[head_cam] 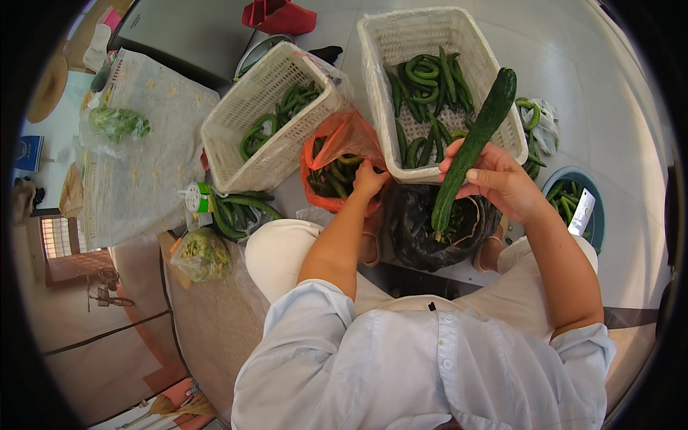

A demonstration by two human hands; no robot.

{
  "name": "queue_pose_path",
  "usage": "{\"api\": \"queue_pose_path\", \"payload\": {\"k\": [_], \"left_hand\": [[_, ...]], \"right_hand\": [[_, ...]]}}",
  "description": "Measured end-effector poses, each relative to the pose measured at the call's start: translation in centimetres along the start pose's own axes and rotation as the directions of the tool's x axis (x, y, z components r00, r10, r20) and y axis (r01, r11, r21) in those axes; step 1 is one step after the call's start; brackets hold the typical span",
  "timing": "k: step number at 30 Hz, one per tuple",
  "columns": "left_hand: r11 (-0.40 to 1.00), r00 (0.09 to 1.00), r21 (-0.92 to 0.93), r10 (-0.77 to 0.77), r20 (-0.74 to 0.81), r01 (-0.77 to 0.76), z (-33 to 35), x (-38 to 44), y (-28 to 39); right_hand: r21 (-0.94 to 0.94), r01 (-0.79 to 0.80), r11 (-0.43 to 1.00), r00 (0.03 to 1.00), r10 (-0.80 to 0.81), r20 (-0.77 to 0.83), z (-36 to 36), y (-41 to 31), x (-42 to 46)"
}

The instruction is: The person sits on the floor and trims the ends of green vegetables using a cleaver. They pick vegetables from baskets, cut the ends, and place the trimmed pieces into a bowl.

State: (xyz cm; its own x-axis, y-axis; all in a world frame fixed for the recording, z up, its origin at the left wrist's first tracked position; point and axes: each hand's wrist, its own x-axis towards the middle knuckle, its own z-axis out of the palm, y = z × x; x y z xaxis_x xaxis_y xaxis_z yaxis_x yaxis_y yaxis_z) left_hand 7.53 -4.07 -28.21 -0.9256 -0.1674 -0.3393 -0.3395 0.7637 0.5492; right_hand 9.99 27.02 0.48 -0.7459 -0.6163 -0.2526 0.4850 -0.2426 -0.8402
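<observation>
My right hand (497,177) grips a long dark green cucumber (473,145), tilted over a black plastic bag (406,236) that stands open between my feet with green scraps inside. My left hand (369,180) reaches into an orange plastic bag (333,204) holding several cucumbers; its fingertips are partly hidden at the bag's mouth, so its hold cannot be told. Beyond my right hand is a white plastic crate (373,70), lined with clear film, with many straight and curled cucumbers (422,75). A second white crate (258,169) with curled cucumbers stands to the left.
At the right a blue-grey basin (599,215) holds green pieces and a cleaver (583,211). More cucumbers (231,217) lie left beside a green-labelled container (199,198). A bag of leafy vegetables (201,255) sits near a cloth-covered surface (156,156). A red bag (282,19) lies at the top.
</observation>
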Motion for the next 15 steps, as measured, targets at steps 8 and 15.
{"api": "queue_pose_path", "payload": {"k": [8, 15], "left_hand": [[1.000, 0.995, 0.009, 0.017, 0.099, -0.018, -1.3, 1.9, 0.1], [0.785, 0.970, -0.575, -0.142, 0.196, 0.231, -8.8, 1.7, -1.3]], "right_hand": [[-0.055, 0.001, 0.998, 0.999, -0.003, -0.042, -0.1, -0.3, -0.1], [-0.048, 0.032, 0.998, 0.999, -0.032, -0.009, -0.1, -0.5, -0.3]]}}
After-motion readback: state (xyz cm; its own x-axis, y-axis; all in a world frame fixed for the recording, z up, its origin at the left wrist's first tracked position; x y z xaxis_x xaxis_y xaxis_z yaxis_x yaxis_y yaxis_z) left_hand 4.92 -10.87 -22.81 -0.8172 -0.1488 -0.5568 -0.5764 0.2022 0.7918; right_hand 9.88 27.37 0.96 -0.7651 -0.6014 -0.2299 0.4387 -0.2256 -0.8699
